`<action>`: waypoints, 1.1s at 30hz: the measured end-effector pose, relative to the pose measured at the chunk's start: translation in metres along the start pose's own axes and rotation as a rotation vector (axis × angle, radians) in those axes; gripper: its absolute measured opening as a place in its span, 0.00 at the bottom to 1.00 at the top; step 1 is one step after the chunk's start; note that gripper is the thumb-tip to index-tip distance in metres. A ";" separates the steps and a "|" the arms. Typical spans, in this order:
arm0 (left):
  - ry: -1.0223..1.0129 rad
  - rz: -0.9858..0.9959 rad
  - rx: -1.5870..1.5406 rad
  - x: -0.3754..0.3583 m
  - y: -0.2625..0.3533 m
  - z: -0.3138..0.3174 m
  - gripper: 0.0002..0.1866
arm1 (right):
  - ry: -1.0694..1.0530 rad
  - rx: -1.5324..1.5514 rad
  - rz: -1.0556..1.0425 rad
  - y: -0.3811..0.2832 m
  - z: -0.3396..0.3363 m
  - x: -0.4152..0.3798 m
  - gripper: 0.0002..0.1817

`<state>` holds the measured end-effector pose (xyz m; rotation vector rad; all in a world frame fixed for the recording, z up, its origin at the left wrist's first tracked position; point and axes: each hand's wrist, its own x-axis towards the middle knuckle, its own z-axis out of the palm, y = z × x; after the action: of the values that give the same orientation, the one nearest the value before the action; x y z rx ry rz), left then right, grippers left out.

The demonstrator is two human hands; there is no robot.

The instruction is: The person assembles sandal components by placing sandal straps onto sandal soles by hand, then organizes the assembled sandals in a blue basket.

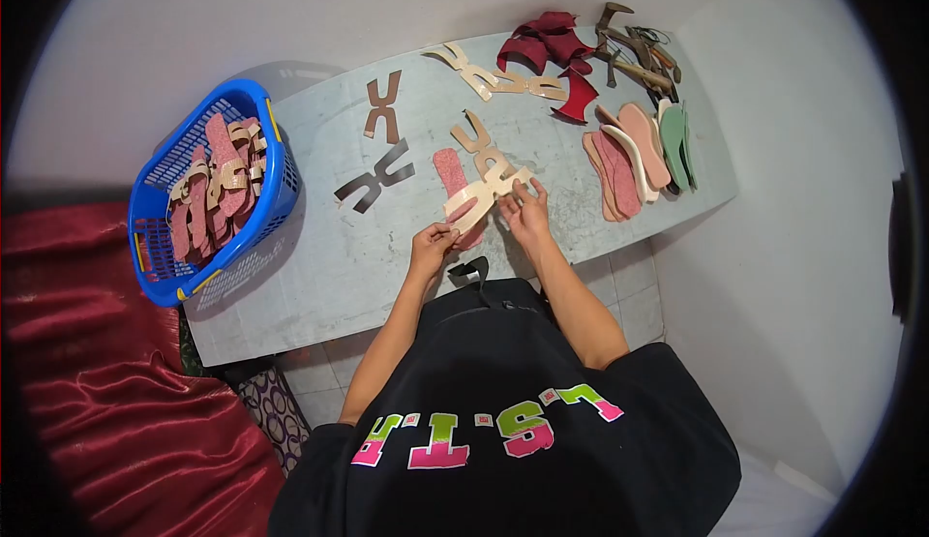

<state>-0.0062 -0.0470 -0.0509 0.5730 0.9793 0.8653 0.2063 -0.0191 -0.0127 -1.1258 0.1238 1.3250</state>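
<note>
Pale grey bench (319, 276) against a white wall, blue basket (215, 193) at nine o'clock. Left hand (432, 244) and right hand (525, 210) both pinch a beige strap piece (484, 189) over a pink insole (453, 184): apparently mid-fitting. Aligning the edges likely comes next.

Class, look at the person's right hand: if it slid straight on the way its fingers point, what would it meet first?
The right hand points up-table; it already touches the beige strap piece, so that comes first, though depth is unclear.
</note>
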 end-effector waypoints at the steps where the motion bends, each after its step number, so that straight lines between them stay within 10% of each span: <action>1: -0.009 -0.002 -0.001 -0.001 0.000 -0.004 0.03 | 0.004 0.001 -0.008 0.001 -0.006 0.005 0.33; 4: 0.008 -0.007 0.132 -0.005 0.001 -0.012 0.04 | -0.032 -0.010 -0.037 0.000 -0.023 0.012 0.18; 20: 0.098 -0.079 0.465 -0.010 0.003 -0.024 0.17 | -0.206 0.062 0.020 0.003 -0.021 -0.033 0.15; 23: 0.192 0.099 0.047 -0.005 0.024 -0.009 0.17 | -0.343 -0.045 -0.018 -0.009 0.008 -0.028 0.12; 27: 0.205 0.742 0.733 -0.024 0.067 0.058 0.24 | -0.510 -0.663 -0.203 -0.006 0.035 -0.013 0.08; 33: 0.093 0.360 0.520 -0.005 0.055 0.060 0.24 | -0.695 -0.923 -0.412 -0.011 0.039 -0.015 0.17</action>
<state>0.0260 -0.0234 0.0200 1.1883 1.2162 0.9609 0.1901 -0.0006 0.0232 -1.2499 -1.2719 1.3302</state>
